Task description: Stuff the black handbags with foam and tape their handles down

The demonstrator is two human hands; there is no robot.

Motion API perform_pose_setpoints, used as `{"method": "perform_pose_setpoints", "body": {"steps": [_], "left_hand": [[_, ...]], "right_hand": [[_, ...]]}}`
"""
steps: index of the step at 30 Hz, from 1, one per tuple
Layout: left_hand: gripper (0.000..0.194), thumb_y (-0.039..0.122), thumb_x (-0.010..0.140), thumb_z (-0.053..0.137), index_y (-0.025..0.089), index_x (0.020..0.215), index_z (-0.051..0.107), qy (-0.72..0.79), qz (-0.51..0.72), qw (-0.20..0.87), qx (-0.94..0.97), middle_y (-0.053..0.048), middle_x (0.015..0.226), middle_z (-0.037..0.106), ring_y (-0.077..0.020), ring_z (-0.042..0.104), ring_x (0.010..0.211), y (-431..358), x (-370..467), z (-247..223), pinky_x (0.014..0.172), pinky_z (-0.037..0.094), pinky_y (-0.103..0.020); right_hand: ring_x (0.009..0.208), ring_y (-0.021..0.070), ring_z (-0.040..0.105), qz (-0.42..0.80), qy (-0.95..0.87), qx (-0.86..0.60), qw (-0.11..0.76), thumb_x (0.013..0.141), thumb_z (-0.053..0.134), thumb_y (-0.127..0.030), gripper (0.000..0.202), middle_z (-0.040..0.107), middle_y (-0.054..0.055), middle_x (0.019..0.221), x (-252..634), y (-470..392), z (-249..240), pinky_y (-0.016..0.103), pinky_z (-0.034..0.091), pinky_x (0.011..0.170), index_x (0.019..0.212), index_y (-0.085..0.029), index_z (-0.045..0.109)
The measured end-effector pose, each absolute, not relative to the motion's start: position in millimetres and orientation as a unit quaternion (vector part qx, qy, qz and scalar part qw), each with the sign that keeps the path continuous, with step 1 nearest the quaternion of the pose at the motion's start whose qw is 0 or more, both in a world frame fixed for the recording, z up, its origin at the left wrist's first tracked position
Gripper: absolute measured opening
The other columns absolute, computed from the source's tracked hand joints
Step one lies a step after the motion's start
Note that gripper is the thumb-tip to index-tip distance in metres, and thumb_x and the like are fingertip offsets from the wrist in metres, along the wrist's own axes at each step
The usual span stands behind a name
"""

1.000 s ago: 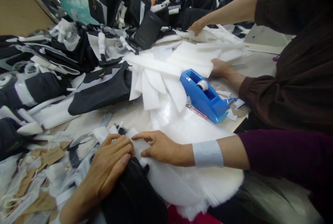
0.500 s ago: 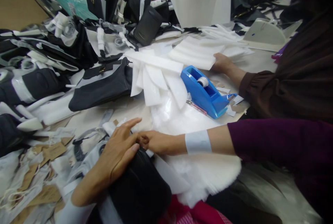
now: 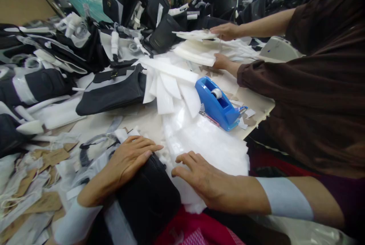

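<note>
Centrally, the left hand (image 3: 128, 167) lay on the near black bag (image 3: 148, 199), fingers slightly apart; the right hand (image 3: 209, 184), fingers parted, was above white sheets (image 3: 205, 142) to its right.

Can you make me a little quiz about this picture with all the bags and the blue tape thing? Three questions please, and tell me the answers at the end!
1. True or false: the left hand is resting on a black bag.

2. Pick one. What colour is the tape dispenser?
A) Yellow
B) Blue
C) Green

3. Fill in the missing word: the co-worker's sleeve is dark ____.

Key: 1 true; 2 B; 3 brown.
</note>
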State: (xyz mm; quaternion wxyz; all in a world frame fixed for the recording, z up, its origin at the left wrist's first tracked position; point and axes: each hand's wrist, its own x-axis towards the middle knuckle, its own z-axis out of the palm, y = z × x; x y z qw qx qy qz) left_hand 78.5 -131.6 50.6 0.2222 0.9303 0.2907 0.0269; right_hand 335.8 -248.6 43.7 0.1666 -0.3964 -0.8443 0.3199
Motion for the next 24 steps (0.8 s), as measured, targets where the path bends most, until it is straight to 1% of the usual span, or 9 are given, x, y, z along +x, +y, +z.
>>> {"method": "perform_pose_setpoints", "body": {"steps": [2,4,7,12,15,17,19,21,24], "left_hand": [[0.043,0.034,0.102,0.028,0.03,0.125,0.064,0.295,0.024,0.219,0.93,0.001,0.128,0.065,-0.0175,0.054,0.12,-133.4,78.5,53.6,0.112,0.028,-0.036],[0.042,0.033,0.103,0.028,0.03,0.125,0.063,0.297,0.023,0.217,0.93,0.002,0.129,0.064,-0.0165,0.053,0.122,-135.2,78.7,56.5,0.112,0.026,-0.035],[0.042,0.032,0.103,0.026,0.03,0.125,0.063,0.295,0.026,0.221,0.929,0.002,0.131,0.063,-0.0158,0.053,0.124,-137.6,79.2,60.0,0.112,0.026,-0.035],[0.044,0.029,0.103,0.024,0.027,0.123,0.064,0.3,0.044,0.225,0.926,0.001,0.127,0.065,-0.0151,0.054,0.122,-140.2,80.3,63.2,0.11,0.028,-0.034],[0.044,0.03,0.103,0.025,0.027,0.121,0.064,0.293,0.046,0.224,0.928,0.001,0.126,0.065,-0.0159,0.055,0.12,-140.0,79.0,61.6,0.11,0.029,-0.035],[0.043,0.029,0.102,0.025,0.027,0.12,0.064,0.295,0.046,0.221,0.929,0.001,0.126,0.065,-0.0161,0.055,0.12,-139.2,77.6,59.4,0.109,0.03,-0.036],[0.044,0.027,0.102,0.024,0.027,0.119,0.064,0.299,0.05,0.219,0.927,0.001,0.124,0.066,-0.0157,0.056,0.118,-138.5,76.5,57.6,0.109,0.029,-0.037],[0.045,0.025,0.102,0.022,0.026,0.118,0.064,0.297,0.056,0.222,0.927,0.0,0.122,0.067,-0.0154,0.057,0.117,-138.8,76.5,57.5,0.108,0.03,-0.036],[0.047,0.025,0.101,0.02,0.024,0.116,0.065,0.293,0.069,0.23,0.925,-0.002,0.12,0.068,-0.016,0.057,0.116,-141.3,78.0,62.0,0.106,0.032,-0.036]], "right_hand": [[0.12,0.0267,0.042,0.304,-0.862,-0.363,0.18,0.067,0.051,0.004,0.055,0.044,0.016,0.133,337.1,-254.4,35.8,0.043,0.042,0.098,0.118,-0.017,0.05],[0.119,0.0226,0.045,0.312,-0.863,-0.329,0.223,0.071,0.047,0.003,0.045,0.045,0.014,0.132,334.0,-252.1,28.3,0.036,0.042,0.099,0.111,-0.017,0.051],[0.107,0.0184,0.051,0.348,-0.853,-0.29,0.26,0.069,0.045,0.002,0.037,0.052,0.011,0.116,327.1,-242.5,20.9,0.028,0.045,0.092,0.099,-0.017,0.052],[0.084,0.0154,0.052,0.42,-0.807,-0.314,0.27,0.061,0.045,0.003,0.028,0.054,0.004,0.089,322.7,-232.3,21.4,0.025,0.046,0.075,0.08,-0.017,0.053],[0.088,0.0161,0.055,0.495,-0.742,-0.37,0.26,0.055,0.042,0.005,0.039,0.06,0.003,0.089,322.2,-232.1,34.2,0.028,0.045,0.082,0.081,-0.016,0.061],[0.092,0.0166,0.056,0.529,-0.671,-0.433,0.286,0.053,0.042,0.005,0.051,0.064,0.002,0.092,318.7,-234.1,45.7,0.03,0.045,0.087,0.093,-0.017,0.066],[0.091,0.0165,0.058,0.559,-0.592,-0.472,0.337,0.058,0.045,0.003,0.057,0.067,0.003,0.095,311.1,-237.4,55.4,0.031,0.046,0.087,0.107,-0.017,0.066],[0.087,0.0166,0.06,0.598,-0.531,-0.471,0.373,0.067,0.052,-0.003,0.047,0.066,0.003,0.092,300.5,-241.5,60.5,0.031,0.048,0.084,0.11,-0.016,0.065],[0.084,0.0168,0.06,0.65,-0.473,-0.453,0.386,0.071,0.061,-0.01,0.024,0.062,0.001,0.084,283.6,-248.5,59.4,0.029,0.048,0.079,0.093,-0.017,0.068]]}}
